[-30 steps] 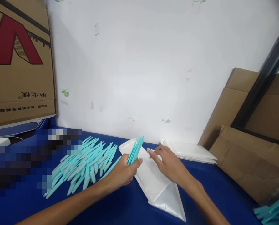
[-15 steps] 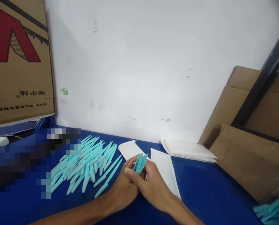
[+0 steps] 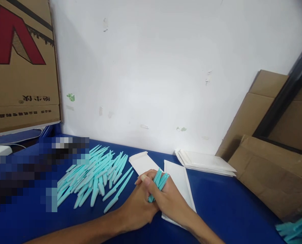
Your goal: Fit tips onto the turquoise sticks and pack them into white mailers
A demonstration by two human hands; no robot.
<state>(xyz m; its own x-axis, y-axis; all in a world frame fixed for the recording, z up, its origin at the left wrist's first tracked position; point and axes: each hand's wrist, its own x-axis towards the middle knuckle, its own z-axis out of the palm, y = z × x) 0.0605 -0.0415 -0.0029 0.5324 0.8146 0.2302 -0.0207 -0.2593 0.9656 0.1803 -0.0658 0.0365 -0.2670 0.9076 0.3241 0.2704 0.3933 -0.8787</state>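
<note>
Turquoise sticks (image 3: 162, 182) | left hand (image 3: 138, 205), right hand (image 3: 170, 200): grip clasping bundle | carton (image 3: 24, 79) (upside-down "绝尘侠") at left

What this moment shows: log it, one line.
left hand: clasped with right hand | held between: turquoise knife-shaped sticks | beside: loose stick pile | behind hands: white envelopes

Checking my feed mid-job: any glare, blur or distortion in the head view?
Head view: white wall brightest mid-frame, dimmer toward the sides; no strong glare on the blue table; blocky pixels mask a patch at left; the pile of teal sticks looks fairly sharp, the bundle at lower right softer; edges look stretched.
</note>
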